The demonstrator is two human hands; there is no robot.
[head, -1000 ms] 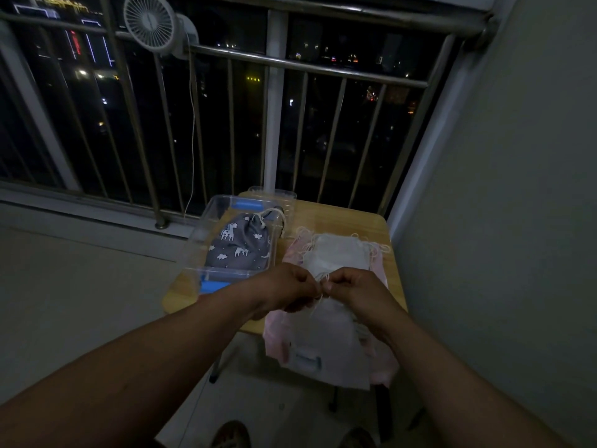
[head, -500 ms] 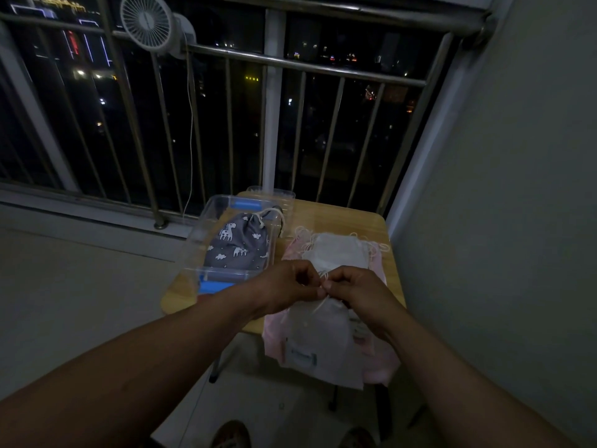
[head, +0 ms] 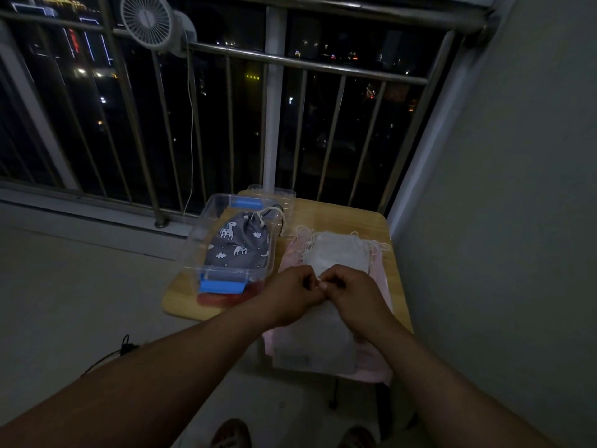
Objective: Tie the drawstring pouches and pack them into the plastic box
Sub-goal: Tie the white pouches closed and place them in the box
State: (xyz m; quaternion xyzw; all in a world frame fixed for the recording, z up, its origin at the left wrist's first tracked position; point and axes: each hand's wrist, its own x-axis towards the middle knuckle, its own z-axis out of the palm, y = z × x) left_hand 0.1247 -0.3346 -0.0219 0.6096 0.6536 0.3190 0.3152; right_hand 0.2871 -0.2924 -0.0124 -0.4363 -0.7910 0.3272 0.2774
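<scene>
Step in hand: tying. The left hand (head: 290, 295) and right hand (head: 352, 299), fingers curled, pinch the drawstring (head: 319, 280) of the white pouch (head: 319, 337) at frame centre. Grey animal-print pouch (head: 239, 244) lies in the plastic box (head: 200, 250), centre-left. Next, probably: tighten the knot, carry the pouch left into the box.

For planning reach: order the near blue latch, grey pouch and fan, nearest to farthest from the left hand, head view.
1. Near blue latch, just left of the left hand.
2. Grey pouch, inside the plastic box, farther back.
3. Fan, high on the railing, far left.
</scene>
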